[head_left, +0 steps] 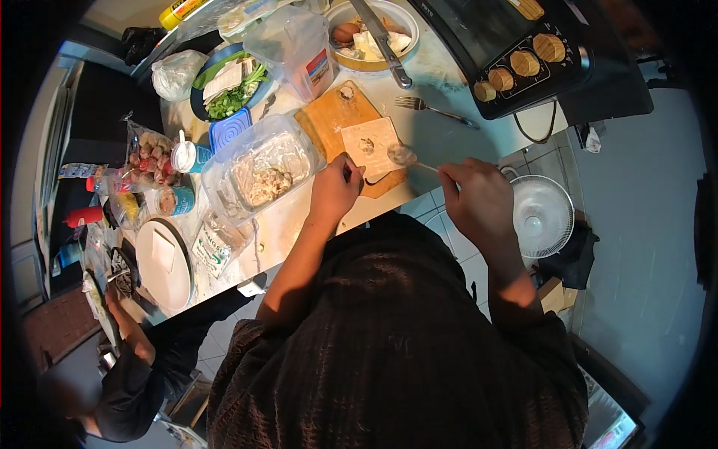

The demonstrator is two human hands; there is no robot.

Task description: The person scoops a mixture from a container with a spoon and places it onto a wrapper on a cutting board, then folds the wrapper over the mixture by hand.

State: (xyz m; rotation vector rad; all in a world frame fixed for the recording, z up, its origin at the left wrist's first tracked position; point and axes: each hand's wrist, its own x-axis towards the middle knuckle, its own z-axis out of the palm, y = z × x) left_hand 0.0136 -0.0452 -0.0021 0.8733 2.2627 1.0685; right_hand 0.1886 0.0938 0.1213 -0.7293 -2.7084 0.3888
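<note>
On the wooden cutting board [327, 114] lies a square, pale dumpling wrapper [383, 136] with a small dab of filling [366, 145] on it. My left hand [335, 188] is closed, its fingertips pinching the wrapper's near left corner. A metal spoon [402, 155] with some filling on its bowl is gripped in my right hand [479, 203]; the bowl hovers at or just over the wrapper's right edge. Left of the board, a clear plastic container [217, 196] holds a lumpy, pale filling mixture [269, 187].
A fork [441, 112] lies right of the board. Behind it a knife [383, 46] rests across a bowl [372, 66] with eggs. A toaster oven [516, 71] fills the back right. A round plate [163, 280] is at left. Another person [123, 389] works at lower left.
</note>
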